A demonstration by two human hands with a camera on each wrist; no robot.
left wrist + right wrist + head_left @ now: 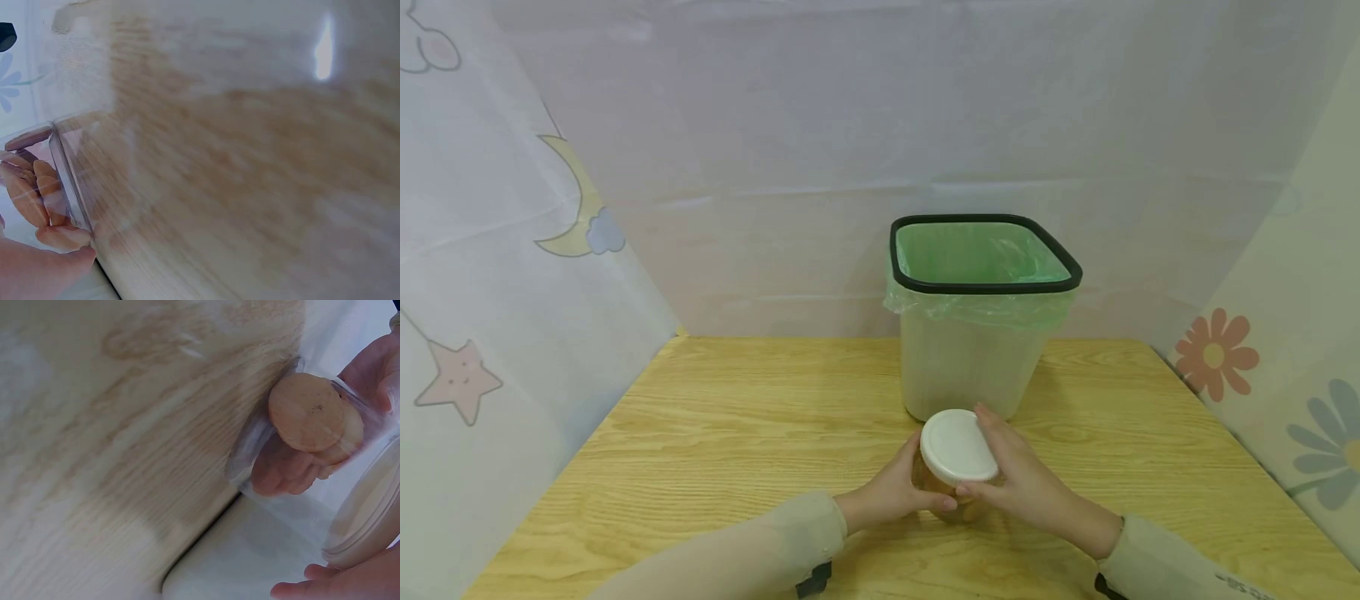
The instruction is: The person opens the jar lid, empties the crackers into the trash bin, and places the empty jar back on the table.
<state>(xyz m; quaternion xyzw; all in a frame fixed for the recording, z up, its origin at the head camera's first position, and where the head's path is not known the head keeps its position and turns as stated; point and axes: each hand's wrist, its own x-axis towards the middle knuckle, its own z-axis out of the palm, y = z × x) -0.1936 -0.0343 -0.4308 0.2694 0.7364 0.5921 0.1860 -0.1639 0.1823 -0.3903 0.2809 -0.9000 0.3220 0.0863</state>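
A clear jar [247, 450] with a white lid [958, 446] stands on the wooden table, with round, flat, tan biscuits [306, 412] inside it. My left hand [891, 490] holds the jar's body from the left, its thumb across the near side. On the right, my right hand [1022, 479] grips the lid by its rim, thumb at the near edge and fingers at the far edge. The lid sits on top in the head view. In the left wrist view, the biscuits [28, 200] show through the clear wall beside my thumb.
Just behind the jar stands a whitish bin [970, 367] with a black rim [985, 288] and a green liner bag [970, 250]. The wooden table [760, 400] reaches to cloth-covered walls [737, 167] at the back and sides.
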